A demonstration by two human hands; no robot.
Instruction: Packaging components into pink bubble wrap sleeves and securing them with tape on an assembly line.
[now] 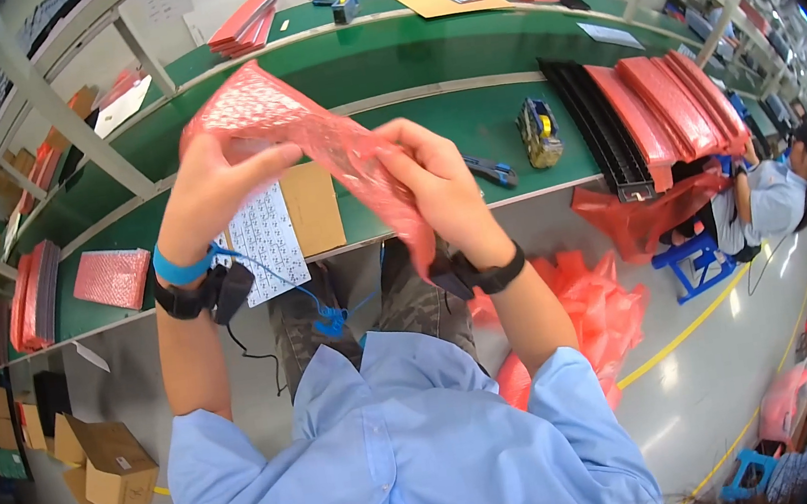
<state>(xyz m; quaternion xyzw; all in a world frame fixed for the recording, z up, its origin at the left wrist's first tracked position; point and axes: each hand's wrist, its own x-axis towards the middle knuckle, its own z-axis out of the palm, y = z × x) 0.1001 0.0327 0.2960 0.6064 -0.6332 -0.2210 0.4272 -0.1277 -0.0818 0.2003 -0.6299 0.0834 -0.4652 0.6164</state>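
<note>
A pink bubble-wrap bag is held up in front of me, slanting from upper left to lower right. My left hand grips its left end, thumb stretched out and fingers partly hidden behind the film. Closed on the narrow right part is my right hand, fingers bent over it. Beneath the bag, a white panel with rows of small dark marks lies partly past the bench edge. Brown cardboard sits beside it. A blue wrist strap with a blue cord circles my left wrist.
On the green bench are a utility knife, a tape dispenser and a black slotted rack beside stacked pink packs. Pink film heaps near my right arm. Co-workers sit opposite and at right.
</note>
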